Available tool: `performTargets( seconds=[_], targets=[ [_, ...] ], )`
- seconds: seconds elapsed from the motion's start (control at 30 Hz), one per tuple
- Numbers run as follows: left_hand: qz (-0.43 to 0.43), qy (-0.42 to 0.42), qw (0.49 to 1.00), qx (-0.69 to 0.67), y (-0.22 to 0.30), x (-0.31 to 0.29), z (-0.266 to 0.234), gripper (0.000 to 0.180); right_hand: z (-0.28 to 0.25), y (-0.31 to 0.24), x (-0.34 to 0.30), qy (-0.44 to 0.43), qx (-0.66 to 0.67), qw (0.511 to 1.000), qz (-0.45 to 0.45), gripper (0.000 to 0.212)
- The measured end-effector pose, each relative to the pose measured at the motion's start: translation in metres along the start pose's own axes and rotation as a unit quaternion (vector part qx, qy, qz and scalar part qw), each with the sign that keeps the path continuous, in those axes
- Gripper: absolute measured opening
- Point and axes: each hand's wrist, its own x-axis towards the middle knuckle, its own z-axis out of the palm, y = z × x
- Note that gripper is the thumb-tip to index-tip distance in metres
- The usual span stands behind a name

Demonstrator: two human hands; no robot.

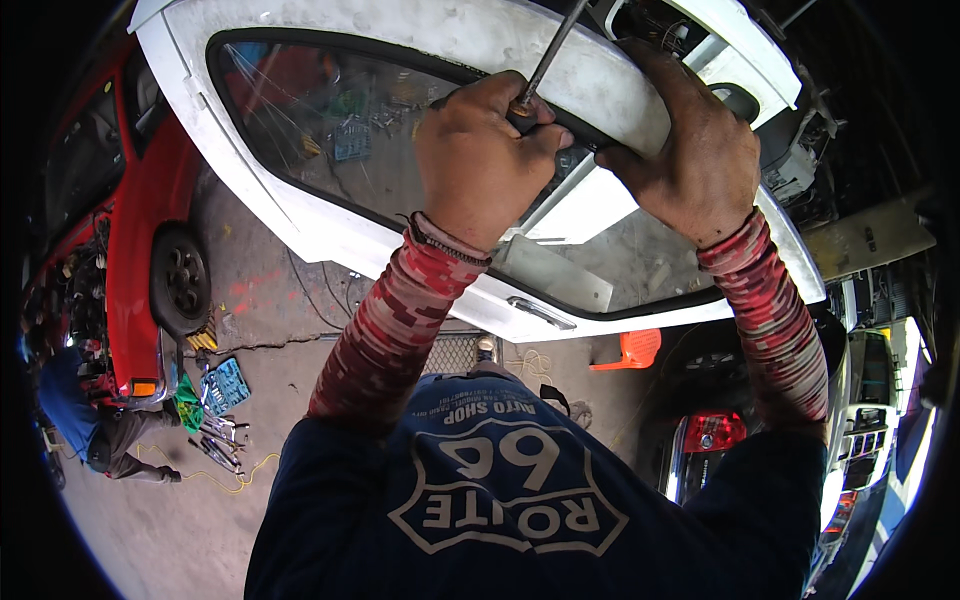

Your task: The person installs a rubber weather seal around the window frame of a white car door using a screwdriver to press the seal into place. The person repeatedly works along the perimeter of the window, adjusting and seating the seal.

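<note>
My left hand [485, 165] is closed in a fist around the handle of a screwdriver [553, 55], whose long metal shaft points up and to the right. The fist rests at the black rubber seal [310, 38] along the window of a white vehicle panel [420, 30]. My right hand [695, 155] clasps the panel's white window frame, thumb below and fingers over the top. Where the screwdriver's tip ends is out of view. Through the window glass [300, 120] the floor shows, with reflections across it. A handle [540, 312] sits on the panel's lower edge.
At the left stands a red vehicle [150, 220] with its front opened up. Beside it a person [90, 420] bends near a blue tool tray [224, 386] and scattered hand tools [220, 440]. An orange plastic stool [630, 350] and a dark vehicle's tail light [714, 432] are on the right.
</note>
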Motion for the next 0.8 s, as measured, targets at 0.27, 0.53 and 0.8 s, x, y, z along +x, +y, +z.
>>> performTargets(
  seconds=[0.27, 0.53, 0.8],
  targets=[
    [-0.031, 0.028, 0.996, 0.080, 0.015, -0.002, -0.001, 0.025, -0.007, -0.007, 0.008, 0.021, -0.016, 1.000, -0.003, 0.085],
    [-0.100, 0.062, 0.991, -0.062, 0.007, -0.009, -0.012, 0.034, -0.010, -0.007, 0.008, 0.021, -0.002, 1.000, -0.008, 0.074],
    [-0.093, 0.022, 0.994, -0.062, 0.006, -0.002, -0.015, 0.023, -0.010, -0.008, 0.007, 0.011, -0.004, 1.000, 0.020, 0.094]
  ],
)
